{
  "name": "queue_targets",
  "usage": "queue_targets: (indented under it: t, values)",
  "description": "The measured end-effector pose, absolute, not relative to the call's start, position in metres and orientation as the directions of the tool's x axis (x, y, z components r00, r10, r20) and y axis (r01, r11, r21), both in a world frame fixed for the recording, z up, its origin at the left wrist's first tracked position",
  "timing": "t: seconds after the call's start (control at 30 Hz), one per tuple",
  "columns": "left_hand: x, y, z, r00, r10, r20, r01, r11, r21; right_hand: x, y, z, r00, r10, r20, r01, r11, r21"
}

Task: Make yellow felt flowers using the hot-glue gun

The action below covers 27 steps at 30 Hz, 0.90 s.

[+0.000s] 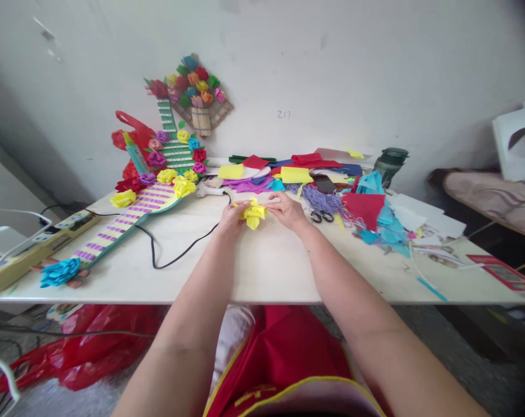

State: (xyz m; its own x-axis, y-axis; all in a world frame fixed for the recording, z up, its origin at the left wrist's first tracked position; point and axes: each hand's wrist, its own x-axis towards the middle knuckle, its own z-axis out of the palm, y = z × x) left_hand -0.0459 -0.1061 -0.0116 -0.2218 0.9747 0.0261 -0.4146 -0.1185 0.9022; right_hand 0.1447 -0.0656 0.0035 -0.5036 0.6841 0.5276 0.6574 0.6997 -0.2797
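Over the middle of the table, a yellow crepe paper flower (254, 214) is held between my two hands. My left hand (232, 219) grips its left side with bent fingers. At its right edge, the thumb and index finger of my right hand (289, 211) pinch a petal. Behind my left hand a hot glue gun (210, 190) lies with its black cord trailing left. Black-handled scissors (322, 216) rest to the right of my right hand, beside a heap of lilac paper shreds (318, 198).
A guitar-shaped piece (127, 223) trimmed with paper flowers fills the left side, near a power strip (40, 249). Coloured paper sheets (253, 172) are piled along the wall. A dark bottle (391, 165), blue paper (392, 223) and white scraps (436, 217) are on the right.
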Motion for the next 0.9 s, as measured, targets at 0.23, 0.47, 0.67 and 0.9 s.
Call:
queue_targets:
  t: [0.23,0.47,0.67,0.9]
  values:
    - [-0.058,-0.103,-0.009,-0.374,0.926,0.048,-0.418,-0.215,0.882,0.164,-0.05,0.001,-0.472,0.69,0.548,0.629,0.7,-0.339]
    - [-0.065,-0.103,-0.006,-0.52,0.844,0.132,-0.361,-0.357,0.861,0.171,-0.04,-0.007,-0.348,0.872,0.346,0.859,0.444,-0.255]
    - [-0.069,-0.109,0.009,-0.665,0.735,0.135,-0.305,-0.433,0.848,0.162,-0.043,-0.015,-0.237,0.939,0.249,0.947,0.281,-0.156]
    - [-0.087,-0.105,0.035,-0.845,0.532,0.058,-0.225,-0.45,0.864,0.133,-0.045,-0.013,-0.345,0.854,0.391,0.91,0.405,-0.083]
